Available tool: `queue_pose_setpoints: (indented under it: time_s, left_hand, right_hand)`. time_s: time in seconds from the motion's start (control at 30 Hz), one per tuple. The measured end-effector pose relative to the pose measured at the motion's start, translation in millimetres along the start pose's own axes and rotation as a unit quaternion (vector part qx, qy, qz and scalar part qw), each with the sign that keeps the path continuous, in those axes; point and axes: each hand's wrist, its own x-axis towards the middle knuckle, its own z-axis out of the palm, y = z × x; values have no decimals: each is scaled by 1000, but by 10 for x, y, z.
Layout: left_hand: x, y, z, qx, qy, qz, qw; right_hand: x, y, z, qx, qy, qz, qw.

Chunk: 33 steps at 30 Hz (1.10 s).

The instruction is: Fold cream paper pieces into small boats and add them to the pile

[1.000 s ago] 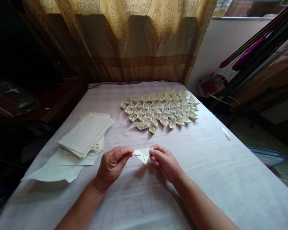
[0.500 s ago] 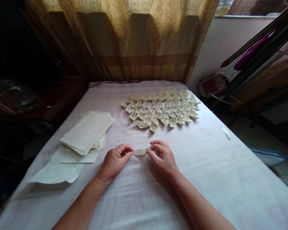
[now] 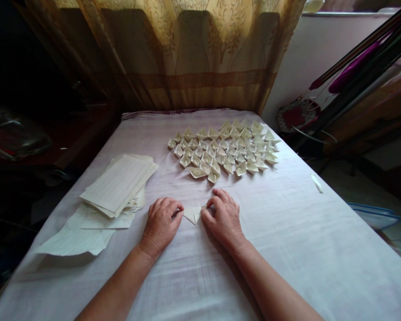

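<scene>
A small folded piece of white paper [image 3: 193,215] lies on the pale cloth between my two hands. My left hand [image 3: 161,221] pinches its left end with curled fingers, knuckles down on the cloth. My right hand [image 3: 221,217] presses and pinches its right end, fingers bent over it. Both hands rest low on the table. Beyond them, toward the curtain, several finished folded paper pieces [image 3: 224,150] sit in a tight cluster.
A stack of lined paper sheets [image 3: 116,185] lies to the left, over larger loose sheets [image 3: 75,240]. A small white scrap [image 3: 317,183] sits near the table's right edge [image 3: 350,223]. A patterned curtain [image 3: 187,53] hangs behind. Long rods [image 3: 361,58] lean at the right.
Both hands have come down from a raised hold and now press the folded paper flat against the cloth, a little closer together.
</scene>
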Motion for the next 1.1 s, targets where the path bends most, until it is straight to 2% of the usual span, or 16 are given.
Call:
queue_pose_setpoints:
  time_s: [0.2, 0.37, 0.7, 1.1]
  left_hand:
    - [-16, 64, -57, 55, 0, 37, 998]
    - [-2, 141, -101, 115, -4, 51, 992]
    - [37, 175, -40, 121, -10, 31, 992]
    - [46, 184, -32, 117, -21, 13, 993]
  right_hand:
    - [-29, 57, -30, -11, -19, -21, 1000]
    - [1, 63, -70, -21, -31, -2, 999]
    - [109, 32, -102, -3, -41, 20, 999]
    - [65, 0, -116, -16, -43, -8, 999]
